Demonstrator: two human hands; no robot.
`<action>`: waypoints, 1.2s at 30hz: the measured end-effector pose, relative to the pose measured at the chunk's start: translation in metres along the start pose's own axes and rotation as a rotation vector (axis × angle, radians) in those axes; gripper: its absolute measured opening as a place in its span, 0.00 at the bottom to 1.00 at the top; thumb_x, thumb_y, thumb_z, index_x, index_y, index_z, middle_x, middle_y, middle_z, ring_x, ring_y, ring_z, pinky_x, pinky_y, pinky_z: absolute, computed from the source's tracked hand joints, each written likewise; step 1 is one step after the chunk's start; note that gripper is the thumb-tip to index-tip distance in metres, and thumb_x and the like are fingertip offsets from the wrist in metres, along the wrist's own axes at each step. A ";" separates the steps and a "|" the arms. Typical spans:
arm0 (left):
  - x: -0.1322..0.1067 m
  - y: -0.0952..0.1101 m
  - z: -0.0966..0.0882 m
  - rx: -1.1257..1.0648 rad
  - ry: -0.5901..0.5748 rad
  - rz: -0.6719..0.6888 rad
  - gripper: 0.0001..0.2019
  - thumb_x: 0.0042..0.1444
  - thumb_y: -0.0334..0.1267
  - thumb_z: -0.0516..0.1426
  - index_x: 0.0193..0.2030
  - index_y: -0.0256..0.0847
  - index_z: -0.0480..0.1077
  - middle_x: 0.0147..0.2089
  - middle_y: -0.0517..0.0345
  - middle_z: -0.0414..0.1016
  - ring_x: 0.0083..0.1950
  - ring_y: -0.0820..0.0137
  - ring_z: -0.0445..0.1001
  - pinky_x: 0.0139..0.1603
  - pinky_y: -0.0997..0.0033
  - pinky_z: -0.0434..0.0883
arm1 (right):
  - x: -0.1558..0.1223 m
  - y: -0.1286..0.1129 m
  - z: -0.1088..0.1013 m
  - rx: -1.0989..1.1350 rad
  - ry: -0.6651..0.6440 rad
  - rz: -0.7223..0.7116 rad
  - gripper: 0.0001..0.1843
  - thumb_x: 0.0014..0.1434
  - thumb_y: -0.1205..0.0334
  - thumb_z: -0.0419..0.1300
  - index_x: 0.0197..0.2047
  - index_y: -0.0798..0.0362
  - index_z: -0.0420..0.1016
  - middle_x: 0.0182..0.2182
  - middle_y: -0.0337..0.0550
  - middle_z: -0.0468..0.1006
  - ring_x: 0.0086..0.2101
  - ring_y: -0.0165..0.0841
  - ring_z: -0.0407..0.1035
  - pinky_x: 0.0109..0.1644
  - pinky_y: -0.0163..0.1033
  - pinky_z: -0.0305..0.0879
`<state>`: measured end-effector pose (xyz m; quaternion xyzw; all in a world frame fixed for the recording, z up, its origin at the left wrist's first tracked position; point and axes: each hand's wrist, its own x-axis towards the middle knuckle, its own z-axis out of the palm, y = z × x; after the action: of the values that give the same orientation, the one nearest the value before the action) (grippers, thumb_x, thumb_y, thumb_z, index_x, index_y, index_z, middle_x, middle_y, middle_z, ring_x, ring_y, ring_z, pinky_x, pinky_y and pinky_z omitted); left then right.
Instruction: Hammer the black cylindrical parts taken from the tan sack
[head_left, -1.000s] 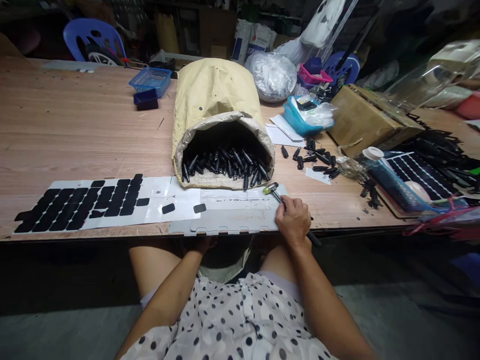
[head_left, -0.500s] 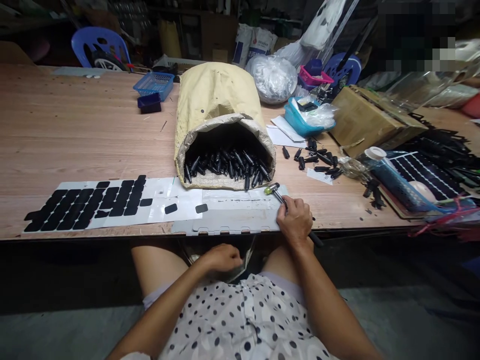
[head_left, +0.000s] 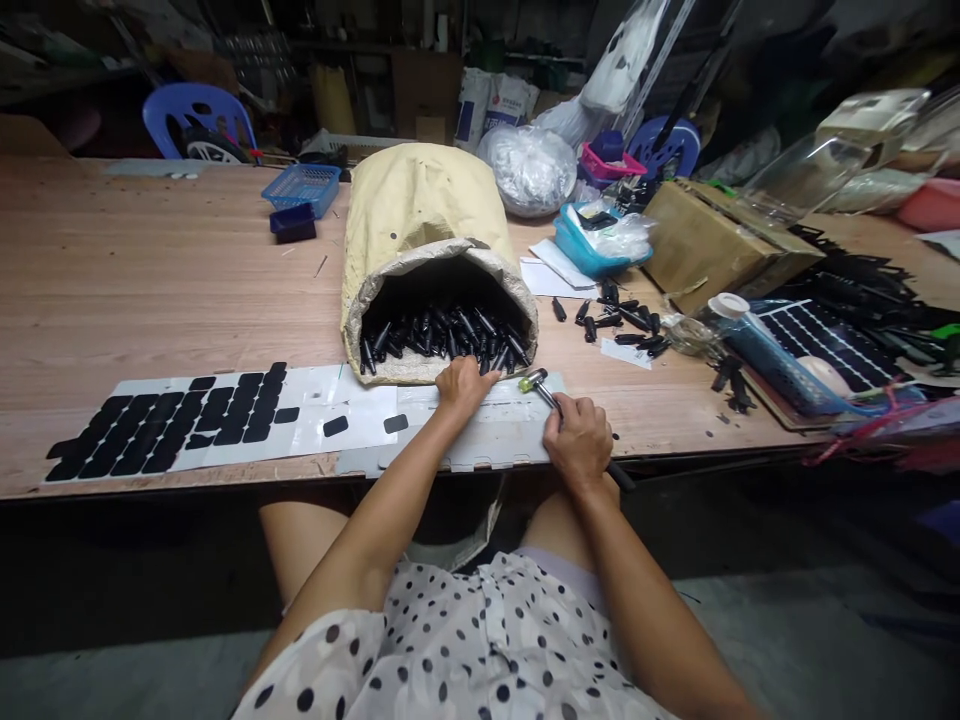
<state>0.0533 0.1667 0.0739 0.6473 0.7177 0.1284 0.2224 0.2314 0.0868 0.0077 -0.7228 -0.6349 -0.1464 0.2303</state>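
A tan sack (head_left: 420, 215) lies on its side on the wooden table (head_left: 150, 290), its mouth full of several black plastic parts (head_left: 442, 335). My left hand (head_left: 465, 383) reaches to the sack's mouth, fingers curled at the front parts; whether it holds one is hidden. My right hand (head_left: 581, 445) is closed round the black handle of a small hammer (head_left: 541, 386), whose head rests on a grey plate (head_left: 480, 440) at the table's front edge.
A white sheet with black stickers (head_left: 187, 410) lies at the front left. Loose black parts (head_left: 622, 320), a blue basket (head_left: 780, 365), a cardboard box (head_left: 712, 245) and teal tray (head_left: 592, 240) crowd the right. Small blue baskets (head_left: 300, 190) sit behind.
My left hand rose from under the table, above my lap, and reached forward to the sack's mouth. The right hand stayed on the hammer.
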 end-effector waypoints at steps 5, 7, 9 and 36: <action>-0.022 -0.025 -0.010 -0.012 -0.004 0.025 0.09 0.59 0.45 0.59 0.36 0.41 0.74 0.41 0.52 0.78 0.45 0.59 0.76 0.40 0.66 0.68 | 0.000 -0.001 0.000 -0.008 0.006 0.000 0.14 0.60 0.66 0.55 0.47 0.51 0.79 0.34 0.47 0.70 0.37 0.38 0.58 0.38 0.41 0.49; -0.036 -0.039 -0.009 -0.045 0.010 0.134 0.08 0.59 0.44 0.59 0.36 0.42 0.73 0.40 0.54 0.77 0.43 0.62 0.75 0.41 0.67 0.68 | -0.001 -0.001 0.001 -0.006 0.010 0.003 0.15 0.61 0.66 0.54 0.47 0.51 0.78 0.34 0.46 0.70 0.37 0.39 0.58 0.38 0.41 0.49; -0.049 -0.051 -0.003 -0.074 0.003 0.262 0.07 0.58 0.43 0.61 0.37 0.42 0.73 0.40 0.57 0.75 0.42 0.65 0.73 0.41 0.69 0.68 | -0.001 -0.001 0.000 0.001 0.011 0.008 0.14 0.61 0.65 0.55 0.47 0.50 0.78 0.35 0.46 0.70 0.37 0.38 0.59 0.39 0.41 0.49; -0.052 -0.066 0.019 -0.156 0.010 0.386 0.09 0.61 0.43 0.59 0.42 0.48 0.82 0.35 0.59 0.70 0.43 0.67 0.72 0.44 0.71 0.69 | -0.030 -0.034 -0.041 0.610 -0.112 -0.165 0.19 0.70 0.59 0.48 0.54 0.48 0.77 0.37 0.45 0.77 0.39 0.35 0.73 0.47 0.40 0.70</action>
<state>0.0079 0.1048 0.0344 0.7530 0.5691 0.2272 0.2396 0.1963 0.0424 0.0327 -0.5737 -0.7176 0.0724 0.3883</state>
